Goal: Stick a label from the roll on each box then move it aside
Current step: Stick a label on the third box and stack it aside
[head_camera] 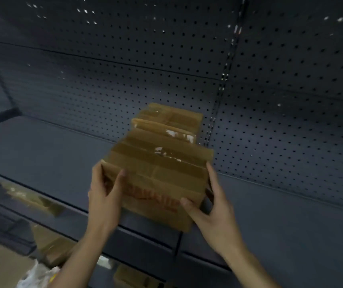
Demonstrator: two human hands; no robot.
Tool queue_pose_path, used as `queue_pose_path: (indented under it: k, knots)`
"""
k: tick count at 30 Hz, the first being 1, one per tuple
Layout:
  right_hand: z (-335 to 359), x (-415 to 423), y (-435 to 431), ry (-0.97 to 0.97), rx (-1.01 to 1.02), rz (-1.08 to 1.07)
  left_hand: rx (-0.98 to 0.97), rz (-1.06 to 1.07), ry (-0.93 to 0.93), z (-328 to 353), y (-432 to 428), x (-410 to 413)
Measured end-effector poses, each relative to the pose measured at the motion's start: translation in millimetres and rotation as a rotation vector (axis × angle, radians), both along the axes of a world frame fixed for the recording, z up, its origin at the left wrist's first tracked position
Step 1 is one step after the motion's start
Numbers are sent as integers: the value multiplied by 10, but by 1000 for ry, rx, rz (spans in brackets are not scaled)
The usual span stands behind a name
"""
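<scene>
A brown taped cardboard box (158, 179) with red print on its front face is held over the front edge of a dark shelf (41, 154). My left hand (104, 196) grips its left side, thumb on the front face. My right hand (212, 210) grips its right side, thumb at the lower right corner. Behind it, two more brown boxes (172, 121) stand in a row on the shelf toward the pegboard back. No label roll is in view.
A dark pegboard wall (166, 59) backs the shelf. A lower shelf at the left holds more brown boxes (48, 204). On the floor at the bottom left lie a white plastic bag (35, 275) and another box (129, 277).
</scene>
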State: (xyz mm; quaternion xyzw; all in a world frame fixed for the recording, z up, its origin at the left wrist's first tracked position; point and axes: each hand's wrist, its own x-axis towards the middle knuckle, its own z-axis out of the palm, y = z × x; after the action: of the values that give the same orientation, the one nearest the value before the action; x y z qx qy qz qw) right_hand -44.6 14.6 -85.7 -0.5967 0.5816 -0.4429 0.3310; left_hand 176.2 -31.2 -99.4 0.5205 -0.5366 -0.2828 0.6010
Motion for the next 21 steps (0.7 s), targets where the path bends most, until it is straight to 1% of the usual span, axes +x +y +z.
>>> queue_pose_path:
  k: [4, 9, 13, 21]
  knots:
    - [88, -229, 256, -85, -90, -88, -52, -195, 25, -58, 101, -182]
    - [64, -662, 595, -178, -209, -276, -31, -399, -87, -72, 167, -571]
    - [26, -1009, 920, -166, -253, -403, -12, -502, -116, -52, 263, -1007]
    - [17, -1767, 1526, -101, -294, -583, 56, -707, -217, -23, 484, -1945]
